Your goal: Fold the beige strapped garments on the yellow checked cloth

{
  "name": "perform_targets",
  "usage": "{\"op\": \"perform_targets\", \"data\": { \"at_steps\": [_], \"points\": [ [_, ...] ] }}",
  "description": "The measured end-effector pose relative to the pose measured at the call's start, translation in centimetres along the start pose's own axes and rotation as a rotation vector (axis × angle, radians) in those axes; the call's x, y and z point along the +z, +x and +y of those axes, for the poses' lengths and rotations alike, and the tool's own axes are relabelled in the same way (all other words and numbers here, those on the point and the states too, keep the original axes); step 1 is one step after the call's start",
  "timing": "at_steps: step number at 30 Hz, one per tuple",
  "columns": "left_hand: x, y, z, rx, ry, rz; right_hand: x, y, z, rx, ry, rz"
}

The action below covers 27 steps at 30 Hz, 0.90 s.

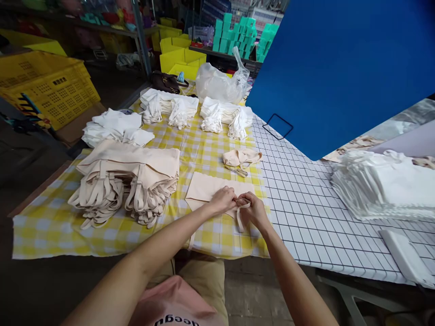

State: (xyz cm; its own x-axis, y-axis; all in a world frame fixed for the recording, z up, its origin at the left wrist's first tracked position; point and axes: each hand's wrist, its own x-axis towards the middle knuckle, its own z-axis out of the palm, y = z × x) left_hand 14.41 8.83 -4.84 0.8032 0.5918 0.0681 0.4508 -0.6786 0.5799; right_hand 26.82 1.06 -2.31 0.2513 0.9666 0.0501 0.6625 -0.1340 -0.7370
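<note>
A beige bra top point(204, 186) with thin straps lies flat on the yellow checked cloth in front of me. My left hand point(223, 200) rests at its right part, fingers pinched together on the fabric near a strap. Close beside it, my right hand point(253, 208) pinches the strap point(240, 219), which loops and dangles below the fingers. The fingertips of both hands nearly meet, and what lies exactly between them is partly hidden. Just beyond lies a crumpled beige garment point(242, 157). To the left sits a thick stack of beige tops point(136, 163) with hanging straps.
White garments point(112, 124) lie in a loose pile behind the beige stack. Two stacks of white tops point(170, 102) stand farther back, near a plastic bag point(220, 83). A blue board point(336, 68) rises at right, with white folded garments point(390, 181) below. A yellow crate point(50, 90) stands left.
</note>
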Motion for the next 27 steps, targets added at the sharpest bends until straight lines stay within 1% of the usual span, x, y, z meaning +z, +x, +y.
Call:
{"op": "perform_targets", "data": {
  "at_steps": [4,10,19,23,27],
  "points": [
    [0.0,0.2,0.0,-0.016,-0.017,0.018,0.2,0.3,0.2,-0.011,-0.005,-0.018],
    [-0.2,0.2,0.1,-0.039,-0.052,0.01,0.2,0.3,0.4,-0.053,-0.031,-0.005],
    [-0.5,0.2,0.4,-0.107,-0.104,-0.004,0.0,0.2,0.3,-0.221,-0.197,-0.021],
    [-0.2,0.4,0.3,-0.118,-0.12,0.021,-0.4,-0.1,0.8,-0.29,-0.298,-0.027],
    [0.3,0.5,0.1,-0.113,-0.131,0.033,-0.6,-0.5,1.1,-0.31,-0.389,-0.038]
  ]
}}
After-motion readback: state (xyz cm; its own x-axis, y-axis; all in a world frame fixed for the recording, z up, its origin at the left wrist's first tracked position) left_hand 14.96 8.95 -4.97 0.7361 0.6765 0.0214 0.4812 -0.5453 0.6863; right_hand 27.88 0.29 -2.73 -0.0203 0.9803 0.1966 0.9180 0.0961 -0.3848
